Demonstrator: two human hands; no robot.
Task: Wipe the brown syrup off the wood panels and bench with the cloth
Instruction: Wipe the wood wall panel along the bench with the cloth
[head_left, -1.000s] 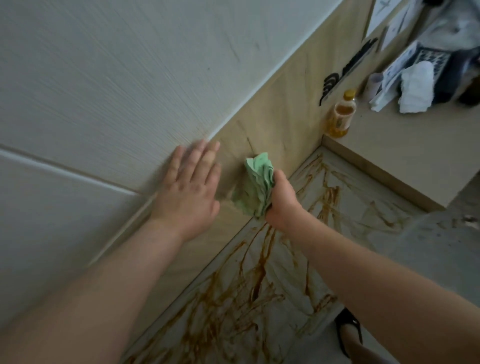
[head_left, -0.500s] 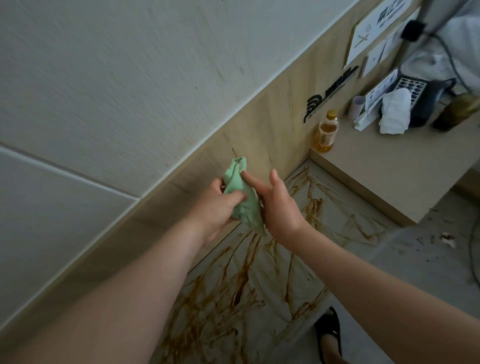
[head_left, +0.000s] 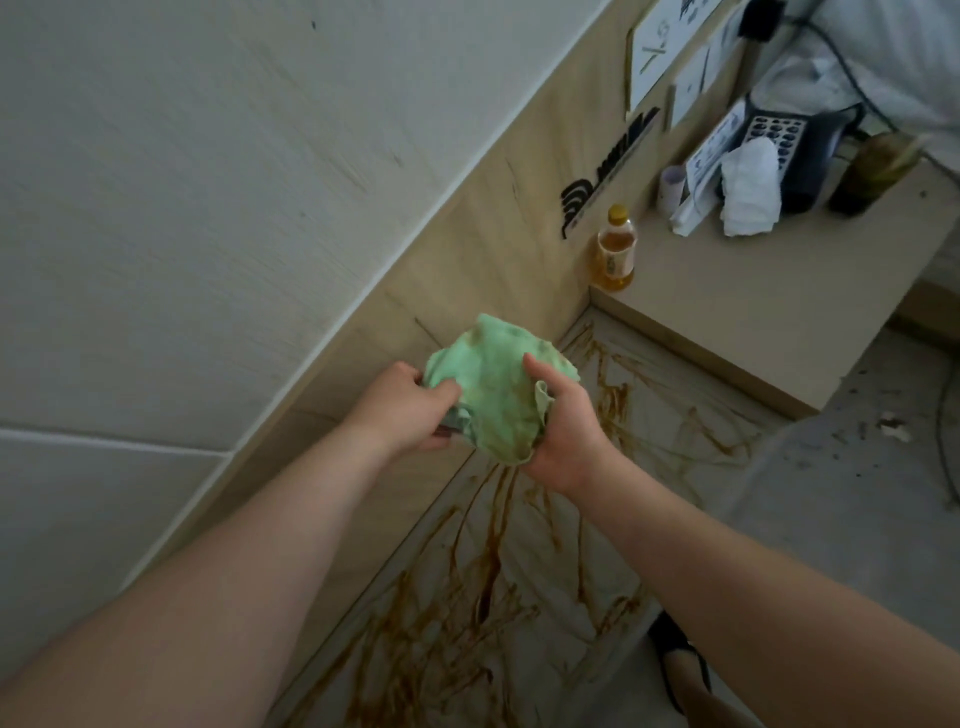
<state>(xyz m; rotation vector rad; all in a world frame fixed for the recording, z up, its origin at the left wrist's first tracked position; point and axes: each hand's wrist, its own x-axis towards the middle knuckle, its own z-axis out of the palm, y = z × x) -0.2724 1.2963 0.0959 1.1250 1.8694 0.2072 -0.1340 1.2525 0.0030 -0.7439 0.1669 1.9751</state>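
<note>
A green cloth (head_left: 496, 387), stained brown in places, is spread between both hands in front of the wood panel (head_left: 498, 249). My left hand (head_left: 408, 408) pinches its left edge. Its right side sits in the grip of my right hand (head_left: 566, 431), thumb on top. Below them the pale bench (head_left: 639, 415) is streaked with brown syrup (head_left: 488, 566), thick lines running down towards the near end. The cloth is off both panel and bench.
A higher wooden counter (head_left: 779, 296) at the right carries a bottle of amber liquid (head_left: 615, 249), a white crumpled cloth (head_left: 750, 187), papers and a dark phone (head_left: 800, 150). A foot in a black sandal (head_left: 675, 654) stands on the grey floor.
My left hand left the wall panel and took hold of the cloth. The cloth came off the panel and is now opened out between both hands.
</note>
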